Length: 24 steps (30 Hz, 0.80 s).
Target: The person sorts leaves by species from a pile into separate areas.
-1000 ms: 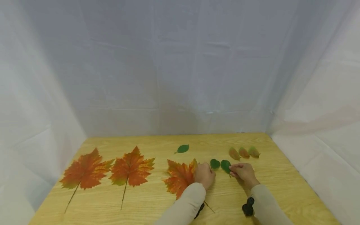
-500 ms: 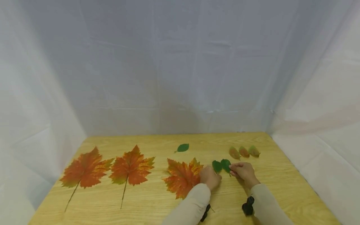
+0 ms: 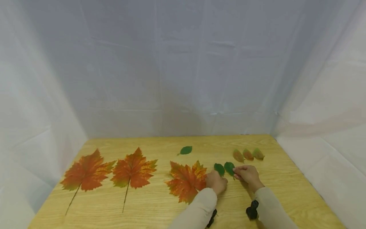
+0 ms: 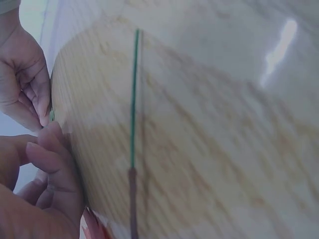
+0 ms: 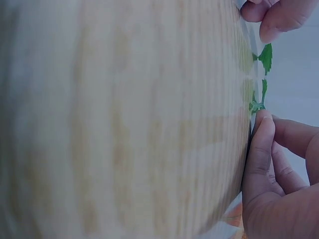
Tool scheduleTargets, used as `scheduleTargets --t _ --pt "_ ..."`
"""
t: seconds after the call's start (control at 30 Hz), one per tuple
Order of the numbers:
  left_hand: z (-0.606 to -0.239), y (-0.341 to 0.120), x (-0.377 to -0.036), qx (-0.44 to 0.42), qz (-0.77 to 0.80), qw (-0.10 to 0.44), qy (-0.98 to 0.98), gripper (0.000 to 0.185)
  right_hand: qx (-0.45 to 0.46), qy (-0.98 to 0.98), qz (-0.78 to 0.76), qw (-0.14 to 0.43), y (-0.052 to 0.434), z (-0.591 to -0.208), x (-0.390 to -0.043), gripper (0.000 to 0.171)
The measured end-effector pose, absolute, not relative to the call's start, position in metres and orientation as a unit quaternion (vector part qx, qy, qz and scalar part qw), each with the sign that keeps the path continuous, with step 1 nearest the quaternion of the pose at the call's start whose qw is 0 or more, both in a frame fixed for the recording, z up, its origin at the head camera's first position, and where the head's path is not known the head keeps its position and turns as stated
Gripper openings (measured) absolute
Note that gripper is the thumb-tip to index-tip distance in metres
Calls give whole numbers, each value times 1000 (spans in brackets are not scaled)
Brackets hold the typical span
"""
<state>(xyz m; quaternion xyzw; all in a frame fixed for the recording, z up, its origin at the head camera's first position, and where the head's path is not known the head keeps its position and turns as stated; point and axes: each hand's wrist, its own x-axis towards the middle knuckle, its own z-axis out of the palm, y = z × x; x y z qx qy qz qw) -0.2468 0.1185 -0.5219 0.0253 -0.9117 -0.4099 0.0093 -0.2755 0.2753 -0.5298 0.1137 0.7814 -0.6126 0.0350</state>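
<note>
My right hand (image 3: 248,174) pinches one green leaf (image 3: 229,168), my left hand (image 3: 216,182) presses its neighbour (image 3: 219,169) near the desk's (image 3: 148,206) front edge — I square them gently, tips level.

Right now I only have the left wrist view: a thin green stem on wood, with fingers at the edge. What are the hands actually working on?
Observer: The head view shows two small green leaves side by side. The right hand pinches the right green leaf at its near end.
Operator: And the left hand?
Observer: The left hand has its fingertips at the near end of the left green leaf. I cannot tell whether it grips it.
Operator: What lies beside it?
Observer: An orange maple leaf lies flat against that hand's left side, third in a row of three.
</note>
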Motion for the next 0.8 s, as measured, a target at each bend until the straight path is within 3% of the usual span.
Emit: scheduleTargets --t 0.8 --pt "-523 117 -242 -9 -429 15 -903 52 114 788 -604 39 277 -532 -277 34"
